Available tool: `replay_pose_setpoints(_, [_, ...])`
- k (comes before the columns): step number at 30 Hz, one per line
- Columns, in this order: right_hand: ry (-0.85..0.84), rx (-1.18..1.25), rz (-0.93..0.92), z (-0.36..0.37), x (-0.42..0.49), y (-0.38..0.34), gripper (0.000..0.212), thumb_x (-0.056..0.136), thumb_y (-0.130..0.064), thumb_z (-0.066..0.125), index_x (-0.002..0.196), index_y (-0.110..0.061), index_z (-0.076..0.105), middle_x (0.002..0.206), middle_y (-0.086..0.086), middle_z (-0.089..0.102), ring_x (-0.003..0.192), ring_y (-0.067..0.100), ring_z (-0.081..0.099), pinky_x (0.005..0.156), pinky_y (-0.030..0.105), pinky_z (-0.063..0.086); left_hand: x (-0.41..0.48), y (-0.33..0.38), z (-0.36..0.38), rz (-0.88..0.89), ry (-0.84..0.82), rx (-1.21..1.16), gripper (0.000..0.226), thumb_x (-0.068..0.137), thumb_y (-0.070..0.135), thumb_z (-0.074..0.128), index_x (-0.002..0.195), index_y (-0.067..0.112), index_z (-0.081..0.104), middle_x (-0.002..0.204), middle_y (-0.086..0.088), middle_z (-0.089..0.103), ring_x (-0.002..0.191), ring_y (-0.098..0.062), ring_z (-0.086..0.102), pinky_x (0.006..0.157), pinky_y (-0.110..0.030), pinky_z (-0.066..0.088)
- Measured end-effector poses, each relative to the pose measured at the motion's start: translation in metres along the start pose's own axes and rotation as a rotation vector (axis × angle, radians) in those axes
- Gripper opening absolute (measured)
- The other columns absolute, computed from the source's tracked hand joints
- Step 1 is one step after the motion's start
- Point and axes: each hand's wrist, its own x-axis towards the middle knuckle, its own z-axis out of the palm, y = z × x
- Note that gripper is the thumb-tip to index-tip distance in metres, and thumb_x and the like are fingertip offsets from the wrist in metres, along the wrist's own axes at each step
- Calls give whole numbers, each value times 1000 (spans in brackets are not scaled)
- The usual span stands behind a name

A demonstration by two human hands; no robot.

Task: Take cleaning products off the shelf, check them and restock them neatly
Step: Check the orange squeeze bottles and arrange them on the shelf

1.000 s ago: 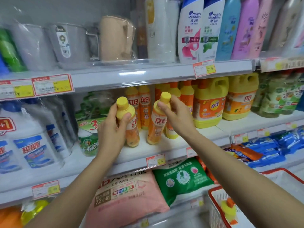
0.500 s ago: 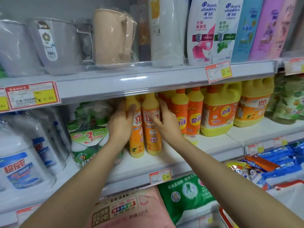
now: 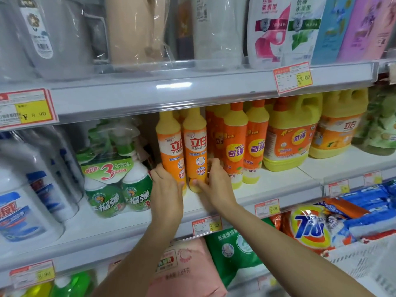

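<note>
Two slim orange dish-soap bottles with yellow tops stand upright side by side on the middle shelf (image 3: 267,189). My left hand (image 3: 166,189) grips the base of the left bottle (image 3: 169,144), fingers curled round its left side and thumb on its front. My right hand (image 3: 214,185) holds the base of the right bottle (image 3: 196,142), thumb on its front and fingers behind its right side. Both bottles' caps are partly hidden under the shelf rail above.
More orange bottles (image 3: 235,142) and yellow jugs (image 3: 291,133) stand right of my hands. A green spray-cleaner twin pack (image 3: 115,181) sits to the left, then white bleach jugs (image 3: 19,200). Detergent bags (image 3: 308,228) lie below; shampoo bottles (image 3: 270,31) and plastic jugs stand above.
Both bottles went from being held in front of the shelf to standing upright on it. My hands slid down from the bottle necks to their bases. The view moved closer.
</note>
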Motion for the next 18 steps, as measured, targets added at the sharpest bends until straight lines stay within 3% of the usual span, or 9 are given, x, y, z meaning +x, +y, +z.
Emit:
replay_pose_setpoints(9, [-24,-60,33,10,29,4,56,84,-22,76,128,-9,43,130,13,59,120,34,56,97,42,47,24,-12,20,-1,20,-73,52,92,4,57,138,-1,34,126,-22,53,112,-41,55,89,-47,44])
replay_pose_setpoints(13, [-49,14,33,11,33,10,61,81,-24,80,128,-10,43,130,12,60,119,33,58,98,45,48,28,-15,18,1,-49,-112,58,93,8,58,143,2,29,132,-20,52,117,-40,53,93,-46,43])
replay_pose_setpoints(16, [-69,129,21,3,22,12,73,79,-28,81,137,-10,39,136,10,56,125,28,55,102,46,47,15,-10,9,5,-102,-127,80,92,16,63,152,3,13,146,-19,42,131,-37,44,103,-46,39])
replay_pose_setpoints(18, [-77,196,-55,-8,4,10,74,81,-29,79,141,-11,38,140,6,52,130,22,50,106,41,44,-5,-6,-1,54,-94,-125,83,93,21,62,154,5,8,155,-15,29,141,-30,32,112,-40,31])
